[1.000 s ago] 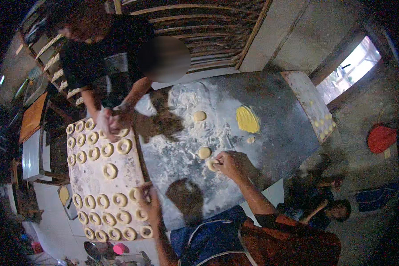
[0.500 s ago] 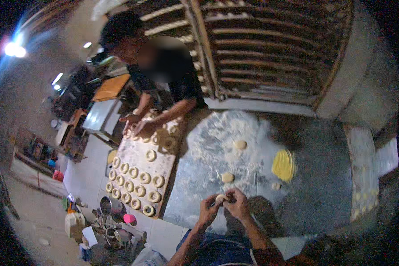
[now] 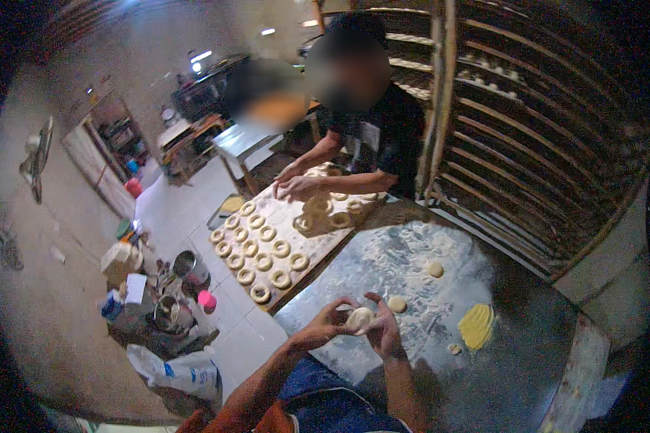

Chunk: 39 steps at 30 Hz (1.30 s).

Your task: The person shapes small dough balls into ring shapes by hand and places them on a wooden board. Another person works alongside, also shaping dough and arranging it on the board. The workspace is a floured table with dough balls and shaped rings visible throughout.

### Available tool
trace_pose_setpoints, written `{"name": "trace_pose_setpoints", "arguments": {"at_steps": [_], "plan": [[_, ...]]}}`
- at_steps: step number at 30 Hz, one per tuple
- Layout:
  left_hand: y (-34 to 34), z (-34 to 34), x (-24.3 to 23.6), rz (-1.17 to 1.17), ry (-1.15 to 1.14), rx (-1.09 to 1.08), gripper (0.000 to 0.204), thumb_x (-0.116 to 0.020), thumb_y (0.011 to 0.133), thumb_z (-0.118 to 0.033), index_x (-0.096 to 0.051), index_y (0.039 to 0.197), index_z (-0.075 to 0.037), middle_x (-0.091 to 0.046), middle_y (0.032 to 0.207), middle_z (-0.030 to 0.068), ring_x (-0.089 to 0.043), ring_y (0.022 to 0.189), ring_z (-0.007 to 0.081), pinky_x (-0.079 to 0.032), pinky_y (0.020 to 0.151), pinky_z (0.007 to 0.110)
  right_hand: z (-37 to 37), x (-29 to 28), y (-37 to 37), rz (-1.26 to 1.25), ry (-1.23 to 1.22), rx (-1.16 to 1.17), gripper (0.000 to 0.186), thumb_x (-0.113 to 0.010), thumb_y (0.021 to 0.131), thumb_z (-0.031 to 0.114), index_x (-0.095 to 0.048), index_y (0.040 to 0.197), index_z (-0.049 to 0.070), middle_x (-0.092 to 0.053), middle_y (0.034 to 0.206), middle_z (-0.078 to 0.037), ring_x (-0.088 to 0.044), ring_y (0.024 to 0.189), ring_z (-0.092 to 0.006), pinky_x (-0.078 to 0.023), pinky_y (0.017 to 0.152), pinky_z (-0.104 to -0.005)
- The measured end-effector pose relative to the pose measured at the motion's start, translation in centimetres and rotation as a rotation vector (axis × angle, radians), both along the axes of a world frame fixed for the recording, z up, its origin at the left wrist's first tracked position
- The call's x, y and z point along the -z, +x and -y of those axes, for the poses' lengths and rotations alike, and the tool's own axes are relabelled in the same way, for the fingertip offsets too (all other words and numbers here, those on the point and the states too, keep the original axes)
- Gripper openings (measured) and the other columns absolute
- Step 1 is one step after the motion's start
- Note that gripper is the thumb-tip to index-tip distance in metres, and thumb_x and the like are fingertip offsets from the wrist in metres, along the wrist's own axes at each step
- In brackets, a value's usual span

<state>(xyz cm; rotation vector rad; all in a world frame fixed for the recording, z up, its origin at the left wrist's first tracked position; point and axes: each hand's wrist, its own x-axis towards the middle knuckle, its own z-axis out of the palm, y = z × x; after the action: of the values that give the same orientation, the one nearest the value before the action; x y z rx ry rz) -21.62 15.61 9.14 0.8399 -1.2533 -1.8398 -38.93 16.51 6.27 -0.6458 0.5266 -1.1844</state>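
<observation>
My left hand [image 3: 329, 322] and my right hand [image 3: 386, 335] hold a pale piece of dough [image 3: 360, 319] between them, above the near edge of the floured metal table [image 3: 372, 267]. The fingers of both hands curl round its sides, and its exact shape is blurred. Just beyond my right hand lies a round dough piece [image 3: 397, 304], with another flat dough round [image 3: 434, 269] farther off. A small scrap of dough [image 3: 454, 349] and a yellow spread-out mass [image 3: 477, 326] lie to the right.
Left of the table, a wooden board [image 3: 296, 234] carries rows of dough rings [image 3: 263, 261]. A co-worker [image 3: 383, 137] in dark clothes leans over it, hands above the rings. Slatted racks [image 3: 527, 123] stand behind. Pots [image 3: 189, 267], a pink cup [image 3: 206, 301] and a white sack [image 3: 177, 372] sit at lower left.
My view has turned left, so the scene sits farther right. Both hands remain on the dough, now raised higher and showing a broader face. The co-worker's hands stay over the board.
</observation>
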Motion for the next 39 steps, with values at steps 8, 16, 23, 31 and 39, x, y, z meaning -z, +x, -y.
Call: {"name": "trace_pose_setpoints", "arguments": {"at_steps": [8,16,23,31,39], "plan": [[-1.0,1.0,5.9,-0.31,0.043,-0.641,0.029,-0.052,0.09,-0.033,-0.046,0.103,-0.007,-0.05,0.086,0.0041,-0.055,0.072,0.0184,-0.047,0.064,0.029,3.0,5.1,3.3,-0.103,0.215,0.289,0.055,-0.038,0.097,0.052,-0.06,0.083,0.003,-0.062,0.079,-0.007,-0.055,0.066,-0.0182,-0.046,0.062,-0.0311],[3.2,4.3,9.7,-0.173,-0.163,-0.82,0.02,-0.047,0.094,-0.022,-0.044,0.085,-0.004,-0.048,0.073,0.0099,-0.055,0.066,0.0262,-0.042,0.052,0.042,4.1,-0.4,10.1,-0.758,-0.198,0.279,0.053,-0.037,0.099,0.044,-0.06,0.086,-0.002,-0.058,0.07,-0.01,-0.053,0.062,-0.018,-0.046,0.059,-0.0342],[5.7,9.2,7.5,0.361,-0.374,-0.709,0.029,-0.043,0.093,-0.024,-0.041,0.071,-0.006,-0.034,0.054,0.001,-0.048,0.051,0.0204,-0.039,0.047,0.037,9.1,0.9,13.2,-0.76,-0.122,0.265,0.052,-0.043,0.098,0.045,-0.053,0.07,0.003,-0.052,0.062,-0.001,-0.043,0.052,-0.0098,-0.036,0.048,-0.0274],[12.0,16.5,9.0,0.722,-0.647,-0.54,0.026,-0.039,0.093,-0.024,-0.039,0.071,-0.012,-0.042,0.06,0.0026,-0.044,0.05,0.017,-0.041,0.048,0.034,15.1,3.5,17.6,-1.159,-0.129,0.123,0.049,-0.043,0.097,0.044,-0.06,0.084,0.0,-0.06,0.07,-0.011,-0.056,0.067,-0.0199,-0.042,0.054,-0.0371],[15.8,22.5,10.8,0.686,-0.565,-0.374,0.029,-0.048,0.091,-0.024,-0.044,0.072,-0.002,-0.046,0.055,0.0167,-0.05,0.055,0.0334,-0.038,0.053,0.046,18.6,5.7,20.2,-0.815,-0.109,0.249,0.059,-0.035,0.096,0.053,-0.065,0.095,0.002,-0.058,0.072,-0.006,-0.057,0.076,-0.015,-0.046,0.072,-0.0335]]}}
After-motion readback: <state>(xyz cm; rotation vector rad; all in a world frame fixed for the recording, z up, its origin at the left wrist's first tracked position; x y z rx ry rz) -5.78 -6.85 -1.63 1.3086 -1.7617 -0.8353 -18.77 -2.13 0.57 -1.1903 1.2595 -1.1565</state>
